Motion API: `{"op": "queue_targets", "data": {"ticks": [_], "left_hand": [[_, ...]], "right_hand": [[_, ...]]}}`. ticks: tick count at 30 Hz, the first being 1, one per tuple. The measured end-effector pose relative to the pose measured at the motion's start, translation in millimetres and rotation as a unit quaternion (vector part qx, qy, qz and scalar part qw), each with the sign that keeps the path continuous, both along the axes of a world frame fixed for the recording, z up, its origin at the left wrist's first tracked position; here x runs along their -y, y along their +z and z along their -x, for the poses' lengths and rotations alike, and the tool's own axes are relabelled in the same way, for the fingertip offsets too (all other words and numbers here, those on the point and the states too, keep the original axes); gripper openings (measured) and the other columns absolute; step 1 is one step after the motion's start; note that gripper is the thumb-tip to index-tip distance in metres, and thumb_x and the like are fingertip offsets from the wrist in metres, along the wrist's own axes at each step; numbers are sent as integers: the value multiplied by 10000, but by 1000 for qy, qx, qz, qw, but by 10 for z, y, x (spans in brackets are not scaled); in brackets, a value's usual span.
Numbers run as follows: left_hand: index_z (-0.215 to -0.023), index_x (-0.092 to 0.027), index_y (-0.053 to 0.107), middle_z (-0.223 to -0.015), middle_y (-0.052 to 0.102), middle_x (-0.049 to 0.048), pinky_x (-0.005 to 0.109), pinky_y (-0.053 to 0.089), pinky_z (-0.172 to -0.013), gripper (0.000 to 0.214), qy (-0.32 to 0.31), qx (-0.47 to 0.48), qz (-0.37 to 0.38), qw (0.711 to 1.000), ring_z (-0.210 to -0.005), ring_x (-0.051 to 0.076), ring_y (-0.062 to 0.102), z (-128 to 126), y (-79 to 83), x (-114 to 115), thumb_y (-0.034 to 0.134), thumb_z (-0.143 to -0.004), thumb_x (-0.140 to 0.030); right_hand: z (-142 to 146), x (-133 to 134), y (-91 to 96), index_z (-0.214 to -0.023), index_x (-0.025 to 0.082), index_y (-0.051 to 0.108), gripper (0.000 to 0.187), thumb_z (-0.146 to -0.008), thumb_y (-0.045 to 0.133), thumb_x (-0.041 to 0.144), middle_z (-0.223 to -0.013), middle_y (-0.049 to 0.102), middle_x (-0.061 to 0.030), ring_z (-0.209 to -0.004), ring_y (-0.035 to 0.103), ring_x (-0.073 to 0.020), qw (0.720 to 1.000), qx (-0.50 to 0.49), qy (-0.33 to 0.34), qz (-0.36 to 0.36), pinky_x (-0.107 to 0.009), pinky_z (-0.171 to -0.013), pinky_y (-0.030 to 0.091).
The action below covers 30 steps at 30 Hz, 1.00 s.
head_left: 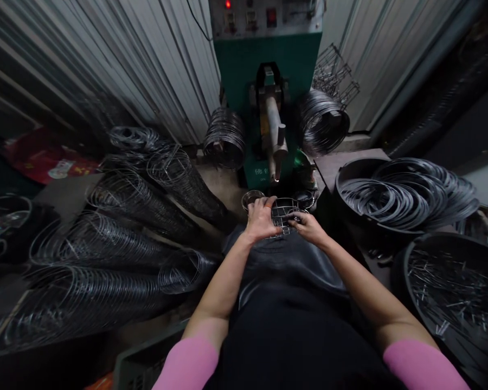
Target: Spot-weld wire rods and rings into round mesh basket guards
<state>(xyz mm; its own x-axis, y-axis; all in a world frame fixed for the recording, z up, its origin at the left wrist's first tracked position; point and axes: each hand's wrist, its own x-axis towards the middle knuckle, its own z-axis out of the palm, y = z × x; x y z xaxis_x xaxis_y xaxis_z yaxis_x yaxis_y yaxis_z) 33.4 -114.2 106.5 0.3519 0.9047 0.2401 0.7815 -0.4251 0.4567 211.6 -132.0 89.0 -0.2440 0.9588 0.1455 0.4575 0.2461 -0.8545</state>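
A small round wire basket (283, 210) with a grid of crossed wires lies over my lap, below the head of the green machine. My left hand (262, 219) grips its left side, the fingers over the far rim and the thumb across the near part. My right hand (308, 226) is at the basket's right side, its fingers pinched together. Its fingertips look dark, and what lies between them is too small to make out. Just beyond the hands hangs the machine's welding arm (275, 127), its lower tip (275, 174) above the basket.
Long stacks of wire rings (106, 287) lie to the left. Wire ring bundles hang on the machine's left (224, 140) and right (323, 123). On the right stand a tub (344, 208) of wire rings and another tub (406, 292) of short wire pieces. A crate (126, 363) sits at lower left.
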Motion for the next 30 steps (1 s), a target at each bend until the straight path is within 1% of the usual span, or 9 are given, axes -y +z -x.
{"op": "queue_targets", "data": {"ticks": [5,8,10,12,14,17,19,24,30], "left_hand": [[-1267,-205,366,-1224,451,101,429,301,-972,876,7,-2,4,1000,-1149,300,390,-15,44,0,742,-491,-358],[-1273,-217,355,-1224,444,96,438,291,-975,871,7,-8,13,1000,-1159,302,376,-20,69,8,737,-503,-358],[-1273,-228,353,-1220,442,91,440,292,-974,871,8,-7,23,1000,-1164,304,370,-10,75,12,740,-501,-349],[-1271,-230,356,-1217,442,87,434,298,-974,878,10,-3,31,999,-1164,302,372,9,73,10,746,-492,-342],[-1270,-222,359,-1218,442,87,423,304,-978,883,10,3,36,999,-1161,294,380,31,63,-3,748,-487,-340],[-1269,-216,366,-1222,441,86,412,299,-992,873,6,8,33,999,-1160,284,390,54,43,-42,743,-496,-361],[-1269,-223,368,-1228,439,84,415,294,-997,876,5,11,35,999,-1162,285,390,60,34,-74,746,-494,-377],[-1264,-216,379,-1214,443,86,423,307,-991,895,12,25,60,998,-1158,297,392,66,33,-164,766,-470,-363],[-1269,-225,378,-1211,441,80,405,314,-995,919,7,49,61,997,-1146,282,411,104,14,-312,777,-458,-384]], "right_hand": [[20,12,-44,-854,189,700,209,-746,523,216,-869,703,-53,-819,643,-190,998,1,-42,-51,-311,-766,494],[45,16,-84,-867,185,702,230,-731,517,178,-868,705,-58,-823,647,-194,997,6,-53,-58,-313,-768,498],[41,14,-79,-873,187,700,224,-740,520,182,-863,706,-54,-823,648,-194,998,2,-38,-42,-311,-762,502],[19,9,-47,-888,190,696,217,-767,516,206,-873,704,-51,-839,646,-192,1000,1,-7,-26,-312,-771,501],[-14,3,-4,-923,190,686,228,-797,500,227,-909,697,-55,-875,638,-191,999,9,29,-29,-318,-797,494],[-60,-17,33,-1000,176,656,252,-792,537,255,-976,677,-74,-911,624,-195,995,33,73,-60,-324,-813,486],[-77,-44,25,-1019,164,640,274,-769,581,259,-976,670,-85,-897,624,-198,991,49,90,-87,-321,-794,490],[-70,-142,-35,-962,165,646,194,-806,562,246,-880,677,-76,-824,635,-182,982,75,102,-137,-301,-746,497],[-56,-264,-44,-954,200,659,175,-848,524,234,-882,676,-63,-808,642,-170,973,91,118,-178,-286,-718,505]]}}
